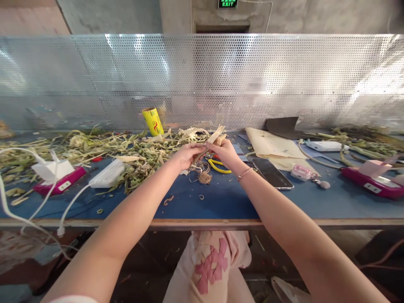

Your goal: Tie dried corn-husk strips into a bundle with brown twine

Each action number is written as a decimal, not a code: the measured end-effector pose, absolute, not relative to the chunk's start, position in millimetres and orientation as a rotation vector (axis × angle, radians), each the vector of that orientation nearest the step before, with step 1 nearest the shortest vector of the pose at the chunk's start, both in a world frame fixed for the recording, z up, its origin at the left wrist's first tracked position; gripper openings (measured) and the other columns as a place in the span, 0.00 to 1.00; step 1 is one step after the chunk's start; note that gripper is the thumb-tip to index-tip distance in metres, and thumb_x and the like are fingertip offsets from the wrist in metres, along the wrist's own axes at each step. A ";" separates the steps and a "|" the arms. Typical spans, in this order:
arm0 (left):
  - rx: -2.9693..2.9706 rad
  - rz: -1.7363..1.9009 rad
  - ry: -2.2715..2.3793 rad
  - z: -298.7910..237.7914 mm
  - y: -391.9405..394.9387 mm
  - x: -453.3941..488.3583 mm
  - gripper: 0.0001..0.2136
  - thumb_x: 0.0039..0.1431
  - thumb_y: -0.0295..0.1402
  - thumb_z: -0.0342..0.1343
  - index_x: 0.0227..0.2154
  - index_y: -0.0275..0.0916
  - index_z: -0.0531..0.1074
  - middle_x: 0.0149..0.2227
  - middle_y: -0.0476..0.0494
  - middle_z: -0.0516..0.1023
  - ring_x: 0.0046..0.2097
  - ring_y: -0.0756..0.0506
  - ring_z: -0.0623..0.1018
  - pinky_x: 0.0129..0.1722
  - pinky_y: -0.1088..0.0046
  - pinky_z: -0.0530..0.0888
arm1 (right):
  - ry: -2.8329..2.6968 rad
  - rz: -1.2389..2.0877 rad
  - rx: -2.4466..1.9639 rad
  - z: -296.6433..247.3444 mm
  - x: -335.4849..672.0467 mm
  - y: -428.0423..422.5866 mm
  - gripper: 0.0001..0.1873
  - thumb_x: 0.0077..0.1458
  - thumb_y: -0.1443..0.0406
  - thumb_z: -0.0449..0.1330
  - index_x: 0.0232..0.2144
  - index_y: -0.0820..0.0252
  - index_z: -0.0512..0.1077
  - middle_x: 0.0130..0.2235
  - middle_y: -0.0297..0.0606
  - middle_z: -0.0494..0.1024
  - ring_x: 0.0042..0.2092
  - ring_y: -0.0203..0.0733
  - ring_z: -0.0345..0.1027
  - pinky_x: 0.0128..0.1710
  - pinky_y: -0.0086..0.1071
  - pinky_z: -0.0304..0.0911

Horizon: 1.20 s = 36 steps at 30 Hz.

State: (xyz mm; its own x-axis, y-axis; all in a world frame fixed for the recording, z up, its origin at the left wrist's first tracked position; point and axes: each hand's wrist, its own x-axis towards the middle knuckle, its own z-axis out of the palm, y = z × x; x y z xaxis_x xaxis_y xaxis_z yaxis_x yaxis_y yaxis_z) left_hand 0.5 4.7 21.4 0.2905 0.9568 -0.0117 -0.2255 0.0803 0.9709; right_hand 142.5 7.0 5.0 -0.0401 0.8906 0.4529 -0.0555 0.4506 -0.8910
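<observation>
Both hands meet over the middle of the blue table, fingers closed on one dried plant piece (216, 134), a pale, husk-like strip slanting up to the right. My left hand (190, 155) pinches its lower, darker end. My right hand (226, 151) grips it higher, and its fingers partly cover it. Just below them lies a small tangle of brown twine (205, 177). A tool with yellow handles (220, 168) rests under my right hand, its working end hidden. Dried leaves and stems (143, 162) are heaped beside my left hand.
A yellow tube (152, 121) stands behind the heap, before a perforated metal screen (176, 67). To the right are a phone (273, 173), brownish paper (274, 143), a pink earbud case (301, 172) and a magenta power strip (375, 184). White cables and a power bank (107, 173) lie left.
</observation>
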 end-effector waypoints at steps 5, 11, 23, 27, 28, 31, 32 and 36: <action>1.164 1.041 0.881 22.4 5.4 -1.5 0.02 0.47 0.22 0.57 0.24 0.34 0.71 0.22 0.47 0.76 0.24 0.53 0.75 0.28 0.75 0.73 | -1.415 0.854 -0.808 3.3 139.4 7.0 0.12 0.39 0.58 0.63 0.20 0.62 0.68 0.21 0.30 0.68 0.25 0.31 0.59 0.27 0.28 0.58; 1.188 1.277 0.912 25.3 8.3 -2.8 0.05 0.43 0.20 0.58 0.20 0.32 0.68 0.16 0.51 0.71 0.20 0.55 0.72 0.24 0.80 0.69 | -1.450 0.871 -0.814 -0.1 136.1 11.3 0.15 0.42 0.62 0.61 0.35 0.61 0.70 0.35 0.36 0.74 0.31 0.33 0.66 0.34 0.30 0.64; 1.170 1.606 1.034 11.8 28.7 -13.7 0.05 0.42 0.22 0.58 0.21 0.33 0.66 0.16 0.52 0.70 0.20 0.54 0.70 0.24 0.78 0.68 | -2.247 -0.010 -1.461 -23.8 132.7 20.2 0.12 0.55 0.63 0.53 0.36 0.63 0.75 0.40 0.45 0.74 0.45 0.43 0.66 0.48 0.34 0.58; 1.188 1.571 1.061 4.9 30.8 -9.2 0.05 0.44 0.21 0.56 0.20 0.33 0.66 0.16 0.52 0.69 0.20 0.54 0.71 0.24 0.77 0.68 | -2.229 -0.049 -1.495 -23.3 125.0 17.3 0.13 0.55 0.62 0.53 0.36 0.63 0.74 0.40 0.45 0.74 0.44 0.42 0.66 0.47 0.33 0.57; 1.189 1.571 1.067 4.0 31.3 -8.9 0.05 0.44 0.21 0.56 0.20 0.33 0.66 0.16 0.52 0.69 0.20 0.54 0.71 0.24 0.77 0.68 | -2.211 -0.062 -1.500 -23.0 123.3 16.5 0.12 0.56 0.62 0.53 0.36 0.62 0.74 0.40 0.45 0.74 0.44 0.42 0.66 0.48 0.33 0.57; 1.212 1.573 1.079 3.5 31.2 -9.3 0.05 0.44 0.22 0.57 0.20 0.34 0.66 0.16 0.52 0.69 0.21 0.53 0.72 0.25 0.76 0.68 | -2.179 -0.101 -1.523 -22.1 118.4 14.2 0.11 0.55 0.62 0.53 0.35 0.60 0.74 0.40 0.43 0.74 0.45 0.43 0.65 0.47 0.34 0.57; 1.222 1.574 1.081 3.9 30.5 -9.5 0.05 0.43 0.22 0.57 0.20 0.34 0.66 0.16 0.52 0.69 0.21 0.52 0.72 0.25 0.76 0.68 | -2.189 -0.107 -1.537 -21.8 116.8 13.5 0.11 0.55 0.62 0.54 0.35 0.60 0.74 0.41 0.43 0.73 0.46 0.44 0.64 0.47 0.34 0.57; 1.231 1.570 1.081 6.3 26.6 -8.6 0.05 0.42 0.22 0.58 0.20 0.34 0.66 0.16 0.53 0.69 0.21 0.53 0.72 0.24 0.77 0.68 | -2.285 -0.123 -1.601 -21.7 111.7 11.1 0.12 0.55 0.65 0.52 0.36 0.60 0.74 0.42 0.44 0.73 0.47 0.47 0.64 0.45 0.35 0.59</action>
State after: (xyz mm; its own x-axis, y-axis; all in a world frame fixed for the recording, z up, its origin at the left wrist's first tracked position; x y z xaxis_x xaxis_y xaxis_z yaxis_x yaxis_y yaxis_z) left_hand -8.6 26.6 6.3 -0.1593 0.9545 0.2520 -0.1055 -0.2703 0.9570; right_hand 111.7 11.1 -21.7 -0.3021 0.8948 0.3287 0.9249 0.3587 -0.1262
